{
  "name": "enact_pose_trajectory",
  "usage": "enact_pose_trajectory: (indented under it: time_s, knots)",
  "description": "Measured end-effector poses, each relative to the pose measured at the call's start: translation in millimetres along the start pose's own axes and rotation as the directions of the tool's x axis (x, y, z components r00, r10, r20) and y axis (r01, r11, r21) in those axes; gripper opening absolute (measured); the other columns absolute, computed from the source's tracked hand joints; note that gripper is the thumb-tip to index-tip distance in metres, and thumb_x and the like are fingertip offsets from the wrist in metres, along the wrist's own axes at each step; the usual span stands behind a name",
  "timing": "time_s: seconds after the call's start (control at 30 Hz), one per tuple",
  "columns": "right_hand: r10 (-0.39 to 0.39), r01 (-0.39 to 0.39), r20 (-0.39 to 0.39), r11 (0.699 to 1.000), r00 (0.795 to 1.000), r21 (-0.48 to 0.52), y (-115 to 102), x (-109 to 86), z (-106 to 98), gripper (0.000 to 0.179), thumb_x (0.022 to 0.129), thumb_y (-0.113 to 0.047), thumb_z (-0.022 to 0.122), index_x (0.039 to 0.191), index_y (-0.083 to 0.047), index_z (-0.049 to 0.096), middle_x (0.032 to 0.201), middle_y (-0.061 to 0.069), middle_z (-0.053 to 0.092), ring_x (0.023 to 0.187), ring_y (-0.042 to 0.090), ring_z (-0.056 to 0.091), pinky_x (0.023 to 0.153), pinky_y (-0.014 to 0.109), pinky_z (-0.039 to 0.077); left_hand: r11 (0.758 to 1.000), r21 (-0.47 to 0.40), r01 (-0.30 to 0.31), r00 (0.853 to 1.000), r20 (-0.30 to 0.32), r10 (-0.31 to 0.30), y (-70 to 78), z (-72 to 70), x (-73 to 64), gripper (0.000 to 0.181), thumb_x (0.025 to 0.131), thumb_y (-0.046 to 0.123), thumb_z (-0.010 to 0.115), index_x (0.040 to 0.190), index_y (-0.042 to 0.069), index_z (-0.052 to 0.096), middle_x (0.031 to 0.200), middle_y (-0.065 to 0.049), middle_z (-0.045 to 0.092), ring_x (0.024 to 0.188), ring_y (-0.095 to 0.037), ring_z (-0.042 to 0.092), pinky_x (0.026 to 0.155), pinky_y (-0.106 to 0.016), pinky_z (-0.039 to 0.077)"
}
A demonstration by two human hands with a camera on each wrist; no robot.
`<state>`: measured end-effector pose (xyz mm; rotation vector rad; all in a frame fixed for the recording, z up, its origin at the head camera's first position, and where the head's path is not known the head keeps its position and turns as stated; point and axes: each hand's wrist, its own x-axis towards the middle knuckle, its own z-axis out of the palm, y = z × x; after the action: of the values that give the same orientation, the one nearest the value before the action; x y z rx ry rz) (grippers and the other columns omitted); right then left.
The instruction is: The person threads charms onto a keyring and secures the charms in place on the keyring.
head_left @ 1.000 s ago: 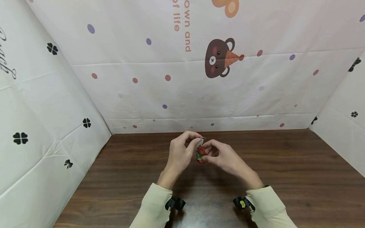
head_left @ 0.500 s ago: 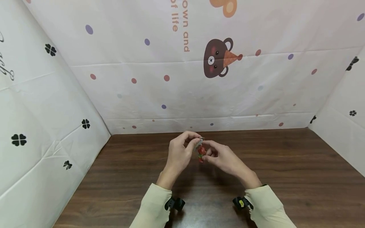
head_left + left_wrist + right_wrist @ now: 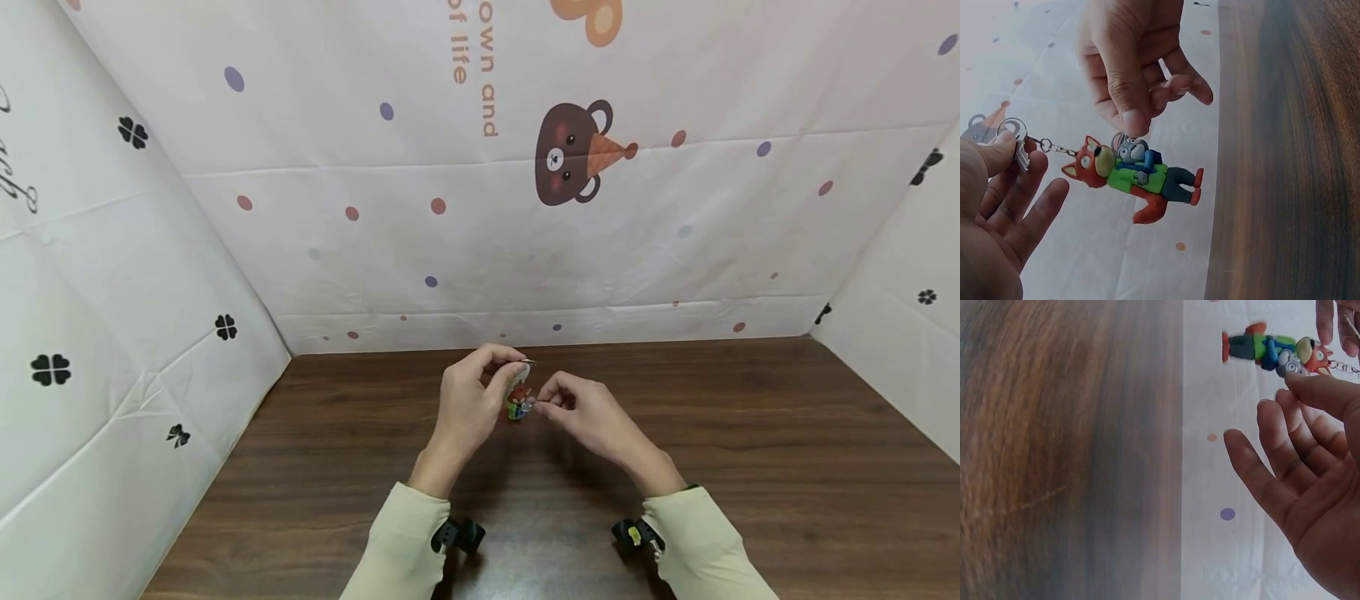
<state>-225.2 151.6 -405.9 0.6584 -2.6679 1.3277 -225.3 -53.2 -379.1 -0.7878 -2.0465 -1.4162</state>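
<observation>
My left hand [image 3: 465,404] pinches a small metal key [image 3: 1021,155] and its split ring [image 3: 1005,120] between thumb and finger. From the ring a short chain [image 3: 1054,147] runs to a keychain figurine [image 3: 1121,182], a red fox in a green top and dark trousers, with a red tail. A grey rabbit [image 3: 1136,152] in blue clings to the fox's front. My right hand [image 3: 596,417] pinches the rabbit's ears at its fingertips, its other fingers loosely bent. Both hands hold the keychain up over the table, the figurine between them in the head view.
A dark brown wooden table [image 3: 337,467] spreads beneath the hands. Behind it rises a white printed cloth [image 3: 360,258] with dots and a bear, and patterned cloth walls [image 3: 112,283] stand at the sides. Black wrist cameras [image 3: 459,536] sit at both cuffs.
The figurine has turned round: its red side faced the head camera before, and the green and blue front shows now. My right fingertips have shifted from the red part to the rabbit's ears.
</observation>
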Motion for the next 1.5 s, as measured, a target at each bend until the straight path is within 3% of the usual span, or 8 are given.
enact_pose_trajectory:
  time_s: [0.17, 0.47, 0.7, 0.8, 0.93, 1.13, 1.27, 1.5]
  knots:
    - [-0.013, 0.012, -0.015, 1.0, 1.0, -0.019, 0, -0.2, 0, 0.007, 0.099, -0.008, 0.076, 0.101, -0.012, 0.071, 0.086, -0.005, 0.067, 0.078, 0.014, 0.062, 0.068, 0.03, 0.053, 1.0, 0.006, 0.005, 1.0, 0.004, -0.005, 0.0, -0.3, -0.2, 0.006, 0.101, 0.01, 0.073, 0.107, 0.008, 0.076, 0.096, -0.001, 0.076, 0.073, -0.011, 0.065, 0.063, -0.027, 0.055]
    - [-0.024, 0.024, -0.065, 1.0, 0.998, 0.001, 2, -1.6, -6, 0.005, 0.1, -0.014, 0.077, 0.103, -0.014, 0.074, 0.096, -0.003, 0.073, 0.086, 0.019, 0.068, 0.074, 0.034, 0.056, 1.0, 0.0, 0.016, 1.0, -0.019, -0.016, -3.6, -3.2, 1.8, 0.005, 0.1, 0.007, 0.074, 0.105, 0.005, 0.076, 0.092, -0.001, 0.075, 0.073, -0.012, 0.066, 0.063, -0.029, 0.056]
    - [0.029, -0.018, -0.133, 0.996, 0.991, 0.088, 2, -2.9, -13, 0.005, 0.103, -0.017, 0.074, 0.104, -0.012, 0.074, 0.097, 0.006, 0.074, 0.083, 0.029, 0.067, 0.068, 0.034, 0.053, 0.999, 0.001, 0.034, 0.998, -0.045, -0.034, -7.7, -4.9, 2.9, 0.005, 0.099, 0.007, 0.077, 0.103, 0.004, 0.077, 0.093, -0.003, 0.077, 0.074, -0.015, 0.067, 0.064, -0.027, 0.056]
    - [0.077, -0.056, -0.159, 0.989, 0.984, 0.134, 1, -2.1, -16, 0.007, 0.105, -0.016, 0.071, 0.106, -0.01, 0.073, 0.1, 0.007, 0.073, 0.087, 0.028, 0.069, 0.073, 0.036, 0.056, 0.998, 0.007, 0.054, 0.997, -0.052, -0.054, -10.1, -5.4, 2.8, 0.007, 0.097, 0.005, 0.078, 0.103, 0.003, 0.077, 0.093, -0.004, 0.077, 0.075, -0.017, 0.069, 0.066, -0.027, 0.057]
    - [0.145, -0.101, -0.157, 0.96, 0.977, 0.259, -1, -1.2, -20, 0.014, 0.107, -0.015, 0.067, 0.111, -0.001, 0.068, 0.106, 0.014, 0.074, 0.094, 0.031, 0.075, 0.083, 0.045, 0.062, 0.995, 0.039, 0.088, 0.995, -0.049, -0.086, -12.7, -6.0, 2.3, 0.01, 0.095, 0.003, 0.08, 0.105, 0.001, 0.078, 0.093, -0.005, 0.079, 0.075, -0.017, 0.07, 0.066, -0.028, 0.058]
    - [0.223, -0.142, -0.138, 0.887, 0.965, 0.44, -3, -0.2, -25, 0.022, 0.109, -0.014, 0.065, 0.116, 0.006, 0.062, 0.106, 0.019, 0.073, 0.093, 0.037, 0.077, 0.084, 0.05, 0.062, 0.988, 0.08, 0.133, 0.991, -0.031, -0.131, -17.7, -5.9, 1.2, 0.011, 0.095, 0.004, 0.08, 0.106, 0.002, 0.08, 0.093, -0.005, 0.079, 0.076, -0.016, 0.071, 0.068, -0.028, 0.059]
    - [0.246, -0.151, -0.142, 0.865, 0.959, 0.479, -2, 0.0, -26, 0.023, 0.109, -0.013, 0.064, 0.118, 0.008, 0.06, 0.109, 0.019, 0.072, 0.096, 0.035, 0.076, 0.086, 0.048, 0.062, 0.982, 0.098, 0.16, 0.987, -0.011, -0.16, -20.7, -5.7, 0.0, 0.012, 0.094, 0.004, 0.08, 0.107, 0.002, 0.08, 0.093, -0.005, 0.078, 0.077, -0.018, 0.071, 0.07, -0.028, 0.059]
    - [0.283, -0.18, -0.147, 0.856, 0.948, 0.485, 0, 0.0, -28, 0.026, 0.109, -0.015, 0.063, 0.12, 0.008, 0.06, 0.109, 0.018, 0.071, 0.1, 0.038, 0.074, 0.088, 0.052, 0.061, 0.978, 0.097, 0.184, 0.983, 0.002, -0.185, -25.8, -4.6, -1.8, 0.013, 0.095, 0.003, 0.08, 0.107, 0.002, 0.079, 0.092, -0.006, 0.078, 0.078, -0.019, 0.074, 0.07, -0.029, 0.059]
